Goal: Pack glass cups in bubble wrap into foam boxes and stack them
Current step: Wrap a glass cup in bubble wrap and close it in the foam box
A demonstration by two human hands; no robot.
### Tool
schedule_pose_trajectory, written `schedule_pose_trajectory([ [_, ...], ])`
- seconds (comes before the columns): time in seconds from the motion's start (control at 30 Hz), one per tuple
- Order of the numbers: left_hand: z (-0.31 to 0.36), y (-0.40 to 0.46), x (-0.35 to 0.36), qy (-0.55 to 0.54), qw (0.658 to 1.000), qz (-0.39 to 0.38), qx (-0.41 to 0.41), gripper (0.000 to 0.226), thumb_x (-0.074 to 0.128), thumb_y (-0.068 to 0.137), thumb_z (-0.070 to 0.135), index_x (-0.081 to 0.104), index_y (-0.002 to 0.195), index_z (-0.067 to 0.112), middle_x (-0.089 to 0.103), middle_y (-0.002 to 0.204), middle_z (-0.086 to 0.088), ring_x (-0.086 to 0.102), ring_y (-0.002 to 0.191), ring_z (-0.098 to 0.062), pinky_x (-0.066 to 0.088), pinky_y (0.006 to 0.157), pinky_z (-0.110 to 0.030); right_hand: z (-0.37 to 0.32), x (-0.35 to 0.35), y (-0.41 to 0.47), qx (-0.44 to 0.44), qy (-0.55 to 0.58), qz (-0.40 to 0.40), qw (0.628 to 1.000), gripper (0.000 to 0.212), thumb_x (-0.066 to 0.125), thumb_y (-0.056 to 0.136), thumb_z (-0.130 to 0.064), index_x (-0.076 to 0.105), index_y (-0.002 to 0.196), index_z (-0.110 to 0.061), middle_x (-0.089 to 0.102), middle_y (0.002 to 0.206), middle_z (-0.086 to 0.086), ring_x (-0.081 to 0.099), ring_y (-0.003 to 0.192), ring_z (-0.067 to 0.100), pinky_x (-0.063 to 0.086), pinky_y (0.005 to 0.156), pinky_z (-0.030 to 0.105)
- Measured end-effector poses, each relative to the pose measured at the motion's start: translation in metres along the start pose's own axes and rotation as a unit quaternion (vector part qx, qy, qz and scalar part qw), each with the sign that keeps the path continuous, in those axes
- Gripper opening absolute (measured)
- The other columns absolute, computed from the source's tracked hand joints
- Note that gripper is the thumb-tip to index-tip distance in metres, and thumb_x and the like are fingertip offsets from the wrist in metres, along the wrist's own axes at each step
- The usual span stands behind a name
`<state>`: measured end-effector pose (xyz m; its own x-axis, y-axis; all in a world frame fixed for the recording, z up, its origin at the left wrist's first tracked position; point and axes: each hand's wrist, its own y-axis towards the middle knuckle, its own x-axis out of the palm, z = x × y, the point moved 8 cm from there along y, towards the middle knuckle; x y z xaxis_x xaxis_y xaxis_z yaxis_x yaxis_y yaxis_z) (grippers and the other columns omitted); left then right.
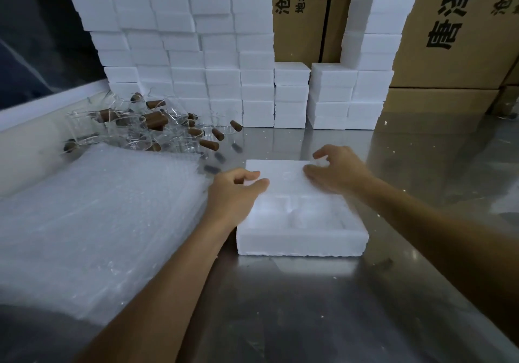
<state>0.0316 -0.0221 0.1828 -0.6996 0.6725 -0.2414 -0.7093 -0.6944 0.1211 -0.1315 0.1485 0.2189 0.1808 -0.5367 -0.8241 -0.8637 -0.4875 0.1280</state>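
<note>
Open white foam box on table
</note>
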Motion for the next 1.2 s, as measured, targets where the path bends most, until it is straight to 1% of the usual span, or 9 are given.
schedule_pose_trajectory([
  [0.07,-0.001,0.0,0.001,-0.007,1.0,-0.003,-0.005,0.018,0.078,0.082,0.028,0.072,0.098,0.028,0.062,0.099,0.02,0.054,0.066,0.024,0.038,0.05,0.002,-0.023,0.016,0.008,-0.043,-0.105,0.026,0.993,0.039,0.049,0.095,-0.04,0.058,0.131,-0.027,0.052,0.134,0.006,0.052,0.123,0.027,0.038,0.104,0.042],
  [0.13,-0.002,0.0,0.001,-0.006,1.0,-0.003,-0.009,0.016,0.078,0.081,0.031,0.07,0.096,0.032,0.061,0.102,0.02,0.057,0.073,0.019,0.038,0.052,0.002,-0.045,0.032,0.017,-0.08,-0.122,0.026,0.989,0.038,0.043,0.097,-0.035,0.056,0.132,-0.025,0.053,0.135,0.006,0.049,0.125,0.029,0.033,0.103,0.044],
  [0.3,-0.007,0.001,0.001,-0.002,1.0,0.006,-0.011,0.016,0.079,0.08,0.035,0.072,0.094,0.034,0.064,0.113,0.015,0.054,0.09,0.01,0.038,0.067,-0.01,-0.093,0.06,0.056,-0.14,-0.066,0.011,0.988,0.039,0.055,0.093,-0.031,0.055,0.13,-0.017,0.057,0.13,0.007,0.055,0.119,0.027,0.046,0.099,0.042],
  [0.47,-0.01,0.0,0.002,0.008,1.0,0.015,-0.01,0.021,0.077,0.08,0.038,0.073,0.1,0.033,0.065,0.102,0.022,0.054,0.078,0.02,0.034,0.064,-0.009,-0.136,0.084,0.101,-0.187,-0.049,0.015,0.981,0.036,0.059,0.091,-0.026,0.054,0.125,-0.016,0.051,0.128,0.01,0.055,0.112,0.029,0.048,0.093,0.042],
  [0.63,-0.011,0.0,0.002,0.024,1.0,0.014,0.0,0.021,0.076,0.083,0.039,0.072,0.102,0.032,0.068,0.095,0.025,0.055,0.081,0.017,0.035,0.063,-0.006,-0.16,0.113,0.142,-0.177,-0.102,-0.012,0.979,0.034,0.056,0.09,-0.021,0.053,0.124,-0.021,0.048,0.125,0.009,0.052,0.106,0.03,0.048,0.092,0.045],
  [0.73,-0.009,-0.001,0.003,0.023,0.999,0.021,0.008,0.019,0.077,0.083,0.036,0.073,0.101,0.03,0.071,0.095,0.02,0.06,0.088,0.006,0.039,0.066,-0.009,-0.161,0.129,0.158,-0.156,-0.135,-0.035,0.978,0.033,0.056,0.091,-0.022,0.056,0.124,-0.019,0.052,0.122,0.009,0.053,0.106,0.029,0.048,0.093,0.044],
  [0.97,-0.005,-0.002,0.004,0.009,1.0,0.016,0.004,0.019,0.077,0.083,0.036,0.073,0.1,0.029,0.072,0.094,0.013,0.066,0.089,-0.007,0.056,0.08,-0.031,-0.153,0.125,0.164,-0.142,-0.112,0.007,0.983,0.023,0.052,0.096,-0.011,0.061,0.117,-0.01,0.062,0.117,0.013,0.06,0.102,0.031,0.05,0.084,0.036],
  [1.1,-0.007,-0.002,0.001,0.012,1.0,0.023,0.004,0.021,0.078,0.081,0.038,0.074,0.1,0.033,0.067,0.088,0.025,0.058,0.08,0.016,0.042,0.067,-0.01,-0.143,0.102,0.155,-0.111,-0.081,0.027,0.99,0.027,0.051,0.094,-0.007,0.058,0.119,-0.01,0.06,0.121,0.012,0.059,0.108,0.033,0.051,0.091,0.04],
  [1.2,-0.009,0.0,0.001,0.005,1.0,0.019,0.002,0.02,0.078,0.079,0.037,0.075,0.099,0.034,0.068,0.093,0.024,0.057,0.08,0.02,0.039,0.064,-0.005,-0.132,0.076,0.139,-0.089,-0.034,0.045,0.994,0.031,0.047,0.092,-0.005,0.057,0.12,-0.011,0.058,0.125,0.014,0.055,0.115,0.035,0.048,0.094,0.04],
])
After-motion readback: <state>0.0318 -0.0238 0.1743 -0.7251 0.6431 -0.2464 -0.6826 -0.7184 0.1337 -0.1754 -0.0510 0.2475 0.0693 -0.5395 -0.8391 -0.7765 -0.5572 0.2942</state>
